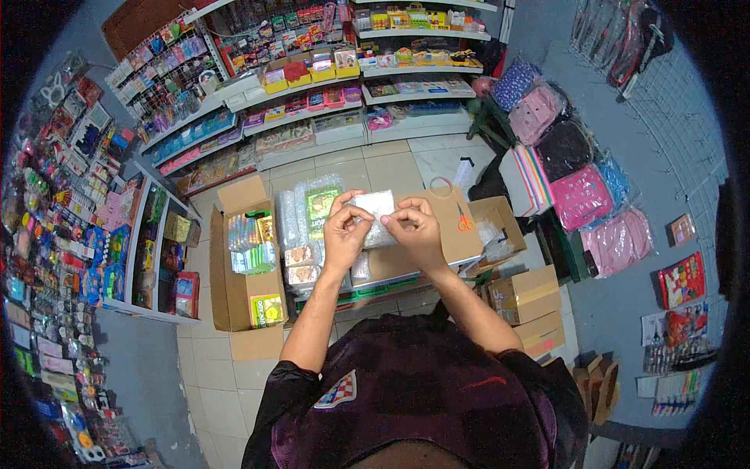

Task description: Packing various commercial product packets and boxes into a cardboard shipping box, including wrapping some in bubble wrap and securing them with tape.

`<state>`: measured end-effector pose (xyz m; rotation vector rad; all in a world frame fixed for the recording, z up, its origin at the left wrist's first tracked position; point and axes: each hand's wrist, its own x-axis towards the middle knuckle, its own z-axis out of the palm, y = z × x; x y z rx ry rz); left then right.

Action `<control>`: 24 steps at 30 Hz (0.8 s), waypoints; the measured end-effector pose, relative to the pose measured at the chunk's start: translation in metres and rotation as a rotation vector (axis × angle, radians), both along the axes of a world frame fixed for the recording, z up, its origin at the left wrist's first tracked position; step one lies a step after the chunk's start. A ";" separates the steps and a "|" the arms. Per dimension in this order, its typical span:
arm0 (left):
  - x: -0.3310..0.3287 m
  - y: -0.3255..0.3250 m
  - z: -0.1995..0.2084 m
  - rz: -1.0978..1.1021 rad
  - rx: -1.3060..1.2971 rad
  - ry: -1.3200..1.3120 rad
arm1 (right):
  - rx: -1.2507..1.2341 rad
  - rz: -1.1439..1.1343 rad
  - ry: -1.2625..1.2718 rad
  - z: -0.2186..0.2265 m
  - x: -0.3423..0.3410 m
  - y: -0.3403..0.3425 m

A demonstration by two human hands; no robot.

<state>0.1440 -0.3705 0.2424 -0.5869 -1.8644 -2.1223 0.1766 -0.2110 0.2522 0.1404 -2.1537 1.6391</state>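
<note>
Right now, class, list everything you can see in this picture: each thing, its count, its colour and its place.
clear plastic packet: one, transparent, held up between both hands.
open carton: one, brown, on the floor at left, filled with colourful packs.
flat cardboard sheet: one, brown, under the hands.
scissors: one, orange handles, on the cardboard.
backpacks: several, pink, blue and black, hanging at right.
shelves: several, white, stocked, along the far wall.
small boxes: a few, brown, lower right.
left hand: grip on the packet.
right hand: grip on the packet.
</note>
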 end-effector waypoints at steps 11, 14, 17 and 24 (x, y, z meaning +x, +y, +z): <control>-0.008 -0.008 -0.018 -0.172 0.065 -0.119 | -0.773 0.437 -0.513 -0.011 -0.004 0.014; -0.002 -0.001 -0.019 -0.103 -0.027 -0.379 | -0.700 0.363 -0.379 -0.029 -0.011 0.012; 0.005 0.011 -0.029 -0.019 0.026 -0.236 | -0.598 0.310 -0.272 -0.046 -0.014 0.006; 0.002 0.004 -0.041 -0.243 0.056 -0.834 | -0.189 0.353 -0.325 -0.067 -0.008 0.050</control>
